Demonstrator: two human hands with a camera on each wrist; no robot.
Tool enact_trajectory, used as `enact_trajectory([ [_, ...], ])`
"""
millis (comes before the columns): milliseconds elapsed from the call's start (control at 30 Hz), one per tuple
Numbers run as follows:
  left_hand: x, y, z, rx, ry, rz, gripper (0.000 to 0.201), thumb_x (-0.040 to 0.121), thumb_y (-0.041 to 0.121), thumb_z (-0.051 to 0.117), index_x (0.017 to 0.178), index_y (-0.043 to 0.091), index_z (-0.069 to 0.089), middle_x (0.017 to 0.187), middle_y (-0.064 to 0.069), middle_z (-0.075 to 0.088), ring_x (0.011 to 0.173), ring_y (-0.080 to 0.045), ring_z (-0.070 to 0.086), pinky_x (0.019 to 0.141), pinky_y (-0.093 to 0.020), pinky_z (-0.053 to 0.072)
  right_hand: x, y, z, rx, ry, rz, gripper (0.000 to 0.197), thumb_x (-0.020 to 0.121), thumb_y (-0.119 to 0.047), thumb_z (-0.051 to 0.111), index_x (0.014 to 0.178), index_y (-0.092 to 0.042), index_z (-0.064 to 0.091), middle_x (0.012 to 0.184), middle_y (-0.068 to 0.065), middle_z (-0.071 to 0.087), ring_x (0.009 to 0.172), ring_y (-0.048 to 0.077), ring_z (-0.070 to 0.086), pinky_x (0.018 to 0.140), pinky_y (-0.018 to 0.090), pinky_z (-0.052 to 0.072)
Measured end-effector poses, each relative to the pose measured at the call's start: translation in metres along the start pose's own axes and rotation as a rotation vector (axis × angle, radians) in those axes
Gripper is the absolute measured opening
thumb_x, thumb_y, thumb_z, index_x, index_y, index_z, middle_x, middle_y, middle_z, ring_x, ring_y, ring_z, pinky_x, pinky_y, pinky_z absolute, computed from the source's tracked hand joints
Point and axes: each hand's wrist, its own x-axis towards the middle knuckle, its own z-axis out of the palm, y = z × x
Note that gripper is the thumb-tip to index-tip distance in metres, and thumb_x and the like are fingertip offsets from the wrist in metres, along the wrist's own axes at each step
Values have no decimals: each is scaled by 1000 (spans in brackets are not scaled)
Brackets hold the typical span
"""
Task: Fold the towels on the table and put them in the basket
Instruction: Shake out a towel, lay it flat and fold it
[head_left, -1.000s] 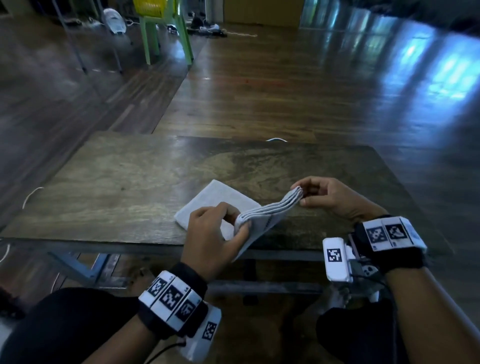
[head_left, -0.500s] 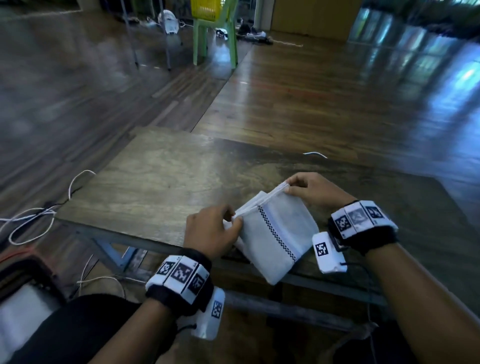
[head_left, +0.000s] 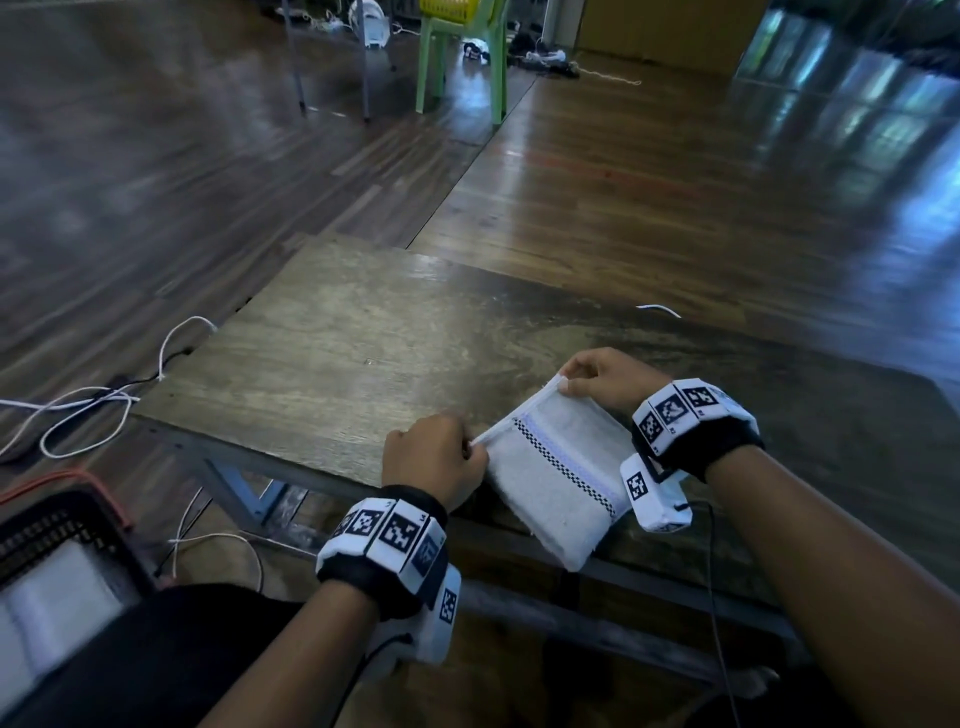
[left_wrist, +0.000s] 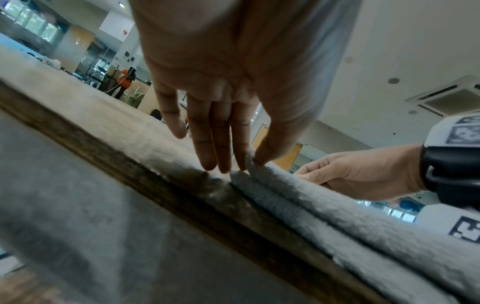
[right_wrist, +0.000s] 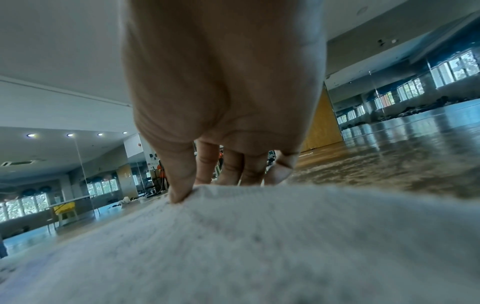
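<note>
Now folded towel (head_left: 558, 480), corners pinched between fingers (head_left: 470, 448)

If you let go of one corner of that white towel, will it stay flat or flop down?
Probably flop: the towel already droops over the table edge between the left hand and right hand. It looks soft and light.

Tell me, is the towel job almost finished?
Nearly, from what shows. Done: white folded cloth already lies in the dark basket on the floor to the left. In hand: the left hand and right hand each pinch a top corner of a folded towel, which hangs over the table edge. Left: put this towel in the basket. No other towels show on the table.
</note>
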Motion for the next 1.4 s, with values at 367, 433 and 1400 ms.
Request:
enact_trajectory([
  [367, 13, 10, -9, 145, -104, 106, 19, 90, 29, 52, 94, 15, 65, 97, -5, 66, 89, -27, 62, 77, -35, 49, -27, 2, 5, -261, -38, -24, 27, 95, -26, 51, 118, -19, 63, 122, 4, 62, 110, 20, 57, 79, 24, 39],
  [433, 21, 15, -11, 177, -156, 124, 13, 87, 24, 55, 94, 17, 65, 101, -4, 65, 92, -27, 61, 78, -35, 51, -44, 15, 10, -309, -9, 24, 22, 93, -31, 52, 112, -26, 63, 117, 1, 65, 103, 20, 59, 82, 31, 46],
  [1400, 38, 71, 20, 17, -248, 373, 14, 89, 14, 54, 95, 6, 65, 98, -10, 65, 90, -23, 59, 75, -31, 50, -108, 101, 10, 4, 250, -26, 7, 85, -19, 65, 91, -19, 60, 86, -3, 66, 80, 10, 63, 73, 28, 53],
])
